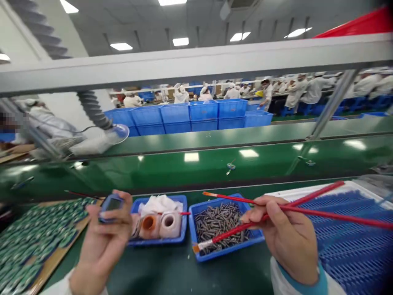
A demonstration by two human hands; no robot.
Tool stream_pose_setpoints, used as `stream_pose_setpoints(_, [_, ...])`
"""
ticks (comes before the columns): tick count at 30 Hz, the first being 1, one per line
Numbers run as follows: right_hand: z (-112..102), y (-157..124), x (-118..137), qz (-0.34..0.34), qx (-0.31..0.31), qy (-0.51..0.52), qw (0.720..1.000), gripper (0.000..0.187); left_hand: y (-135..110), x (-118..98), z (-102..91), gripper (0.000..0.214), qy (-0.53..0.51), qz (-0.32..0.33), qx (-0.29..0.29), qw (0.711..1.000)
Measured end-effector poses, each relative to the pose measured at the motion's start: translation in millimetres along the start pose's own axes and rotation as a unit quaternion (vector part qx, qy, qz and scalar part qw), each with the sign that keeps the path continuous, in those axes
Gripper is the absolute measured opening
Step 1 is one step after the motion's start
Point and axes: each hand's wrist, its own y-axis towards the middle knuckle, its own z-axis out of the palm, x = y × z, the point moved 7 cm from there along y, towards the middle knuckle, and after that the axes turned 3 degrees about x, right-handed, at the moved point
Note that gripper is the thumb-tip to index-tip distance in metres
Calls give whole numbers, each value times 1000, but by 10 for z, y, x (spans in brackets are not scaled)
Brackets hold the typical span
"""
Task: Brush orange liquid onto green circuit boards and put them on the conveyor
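Two long red brushes (337, 216) crossing inside the right hand (285, 233), its grip pressed firmly together and pinching both thin, glossy handles between thumb and fingers. One brush slanting down toward the left, its pale bristle tip reaching the corner of a blue plastic tray (229, 249). The other running nearly level, its orange tip pointing left just beyond the far rim of that tray. Both long handles extending right past the hand, over a ridged blue plastic mesh (353, 246) lying inside a white-edged tray.

Left hand (104, 233) curling its grip closed around a small blue-rimmed device (111, 206) with a dark, glassy face, holding it up above a dark green surface (172, 270).

Dozens of short, ridged metal pins (219, 223) lying heaped in the nearer tray. Crumpled white tissue (158, 205) and two stubby round pots (168, 224) with open mouths sitting in a second blue tray (159, 243), just beside the first. Rows of small green circuit boards (33, 250) covering a tan board (58, 254) at the left.

Farther ahead, a shiny green conveyor belt (190, 172) stretching across the view, with stacked blue crates (190, 116) and co-workers (294, 92) in white coats and caps standing beyond it.
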Motion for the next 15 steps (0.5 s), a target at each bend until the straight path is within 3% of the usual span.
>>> stream_pose_setpoints(3, [356,23,-188,82,68,-21,994,21,-340,42,-637,63,123,-16,-139,982])
stream_pose_setpoints(5, [579,20,-358,141,110,-51,983,29,-517,-52,-851,60,209,-11,-193,959])
stream_pose_setpoints(11, [1077,45,-790,222,166,-119,954,44,-796,-531,-1137,58,356,21,-210,910])
stream_pose_setpoints(15, [1145,40,-904,236,173,-138,946,43,-894,-794,-1373,60,378,101,-214,895])
